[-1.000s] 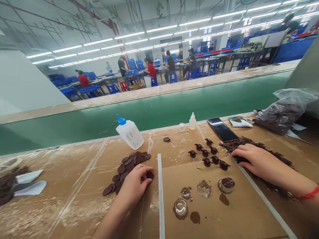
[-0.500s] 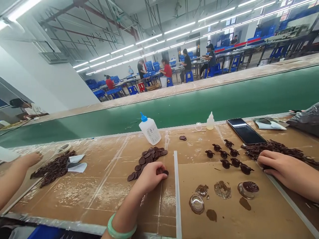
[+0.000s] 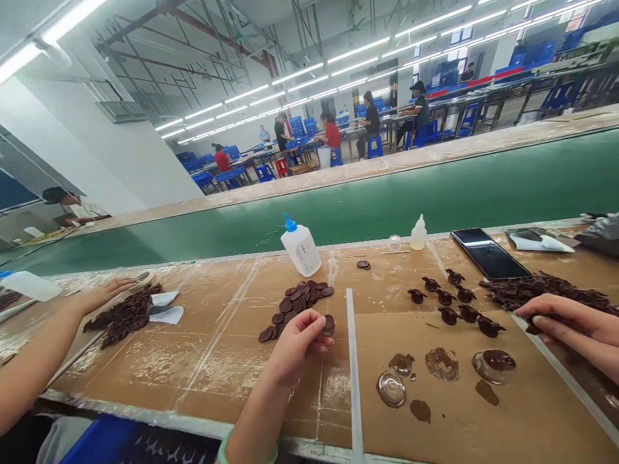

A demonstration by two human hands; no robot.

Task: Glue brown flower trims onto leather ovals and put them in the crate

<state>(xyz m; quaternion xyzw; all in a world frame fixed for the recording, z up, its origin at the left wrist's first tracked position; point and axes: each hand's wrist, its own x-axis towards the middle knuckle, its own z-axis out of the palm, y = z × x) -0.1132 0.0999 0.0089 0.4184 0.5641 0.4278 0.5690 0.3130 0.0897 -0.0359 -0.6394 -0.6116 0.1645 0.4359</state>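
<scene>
My left hand, with a green bangle at the wrist, pinches a dark brown disc upright between thumb and fingers. Just behind it lies a pile of similar discs on the brown table covering. At the right, my right hand closes on a small dark brown piece, partly hidden by the fingers. A heap of dark brown strip-like pieces lies behind that hand. Several small dark assembled pieces with pointed ends sit in loose rows between my hands.
A clear round dish of dark liquid and an upturned glass-like cap stand on the brown sheet among stains. Behind are a blue-tipped bottle, a small dropper bottle and a phone. A co-worker's arm reaches in from the left.
My left hand has lifted the disc off the table and turned it upright. My right hand has drawn back from the heap with a dark piece. The co-worker's hand has moved to their heap.
</scene>
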